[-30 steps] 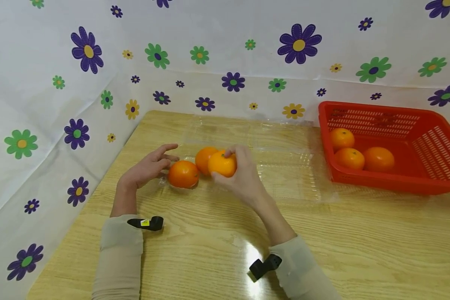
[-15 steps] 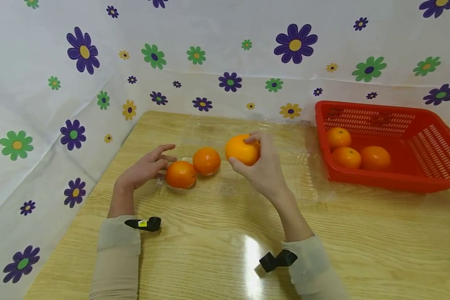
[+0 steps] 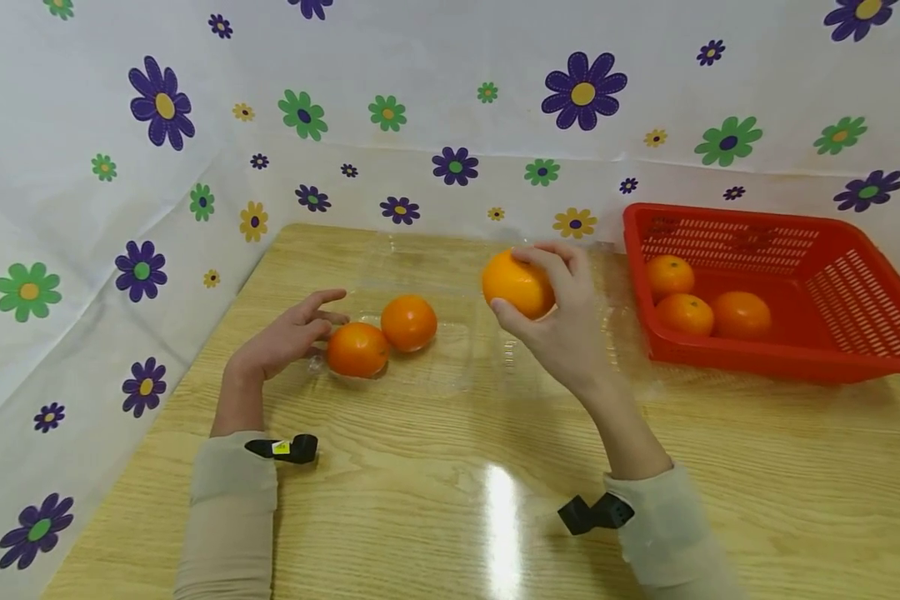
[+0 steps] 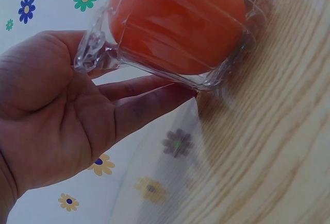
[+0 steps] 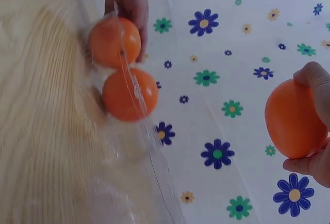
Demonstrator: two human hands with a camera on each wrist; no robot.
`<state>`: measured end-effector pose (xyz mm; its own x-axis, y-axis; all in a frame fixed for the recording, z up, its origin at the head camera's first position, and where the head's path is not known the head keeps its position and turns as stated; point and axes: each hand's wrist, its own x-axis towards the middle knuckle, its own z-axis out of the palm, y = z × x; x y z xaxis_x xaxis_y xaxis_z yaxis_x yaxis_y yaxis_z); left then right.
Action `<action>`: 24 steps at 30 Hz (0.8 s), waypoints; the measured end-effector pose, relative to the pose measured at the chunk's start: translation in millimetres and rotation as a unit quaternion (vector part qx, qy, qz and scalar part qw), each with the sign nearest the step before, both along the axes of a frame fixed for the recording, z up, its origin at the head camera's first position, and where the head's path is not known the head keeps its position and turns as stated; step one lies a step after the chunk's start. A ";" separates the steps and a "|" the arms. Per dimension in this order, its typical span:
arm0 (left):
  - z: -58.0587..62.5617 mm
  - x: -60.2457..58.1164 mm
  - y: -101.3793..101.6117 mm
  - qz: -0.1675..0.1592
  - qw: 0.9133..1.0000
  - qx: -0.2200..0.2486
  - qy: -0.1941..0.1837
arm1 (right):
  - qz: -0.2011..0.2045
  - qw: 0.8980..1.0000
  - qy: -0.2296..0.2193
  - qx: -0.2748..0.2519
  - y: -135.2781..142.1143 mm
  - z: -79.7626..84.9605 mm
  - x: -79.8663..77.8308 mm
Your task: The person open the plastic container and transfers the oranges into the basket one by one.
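A clear plastic container [image 3: 450, 367] lies on the table, with two oranges at its left end: one orange [image 3: 357, 350] in the near corner and another orange [image 3: 409, 323] just behind it to the right. My left hand [image 3: 285, 337] is at the container's left end, fingers extended along the plastic wall beside the near orange. In the left wrist view the fingers reach past the plastic edge; the thumb is mostly hidden. Between thumb and fingers my right hand [image 3: 562, 321] grips a third orange [image 3: 516, 285], raised above the container's middle.
A red plastic basket [image 3: 765, 362] with slotted walls stands at the right, several oranges [image 3: 742, 315] gathered at its left end. A flower-patterned cloth [image 3: 390, 75] covers the back and left side. The wooden table [image 3: 390, 500] extends toward me.
My right hand has carried its orange to the right and away from the two at the left. My left hand keeps its place by the container; the view has shifted slightly.
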<state>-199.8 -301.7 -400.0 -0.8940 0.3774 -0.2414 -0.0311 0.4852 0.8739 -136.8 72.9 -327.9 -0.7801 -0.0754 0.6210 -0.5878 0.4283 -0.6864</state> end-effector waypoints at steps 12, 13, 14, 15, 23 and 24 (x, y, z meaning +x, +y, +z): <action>1.8 1.1 -1.5 -0.004 1.000 0.000 0.013 | -0.089 0.994 0.006 0.059 63.1 19.2 -4.3; 1.8 1.3 -1.6 -0.004 1.000 0.000 0.013 | -0.092 0.994 0.003 0.060 67.4 19.9 -4.1; 1.6 1.4 -1.9 -0.006 1.000 0.002 0.013 | -0.095 0.994 -0.002 0.060 71.5 20.4 -3.8; 1.5 1.5 -2.0 -0.006 1.000 0.004 0.012 | -0.098 0.993 -0.008 0.060 75.3 20.7 -3.8; 0.5 1.5 -0.1 -0.008 1.000 0.016 0.008 | -0.132 0.985 -0.058 0.092 109.4 13.5 -9.4; 0.6 1.4 -0.1 -0.008 1.000 0.015 0.008 | -0.136 0.984 -0.063 0.094 114.1 12.3 -10.4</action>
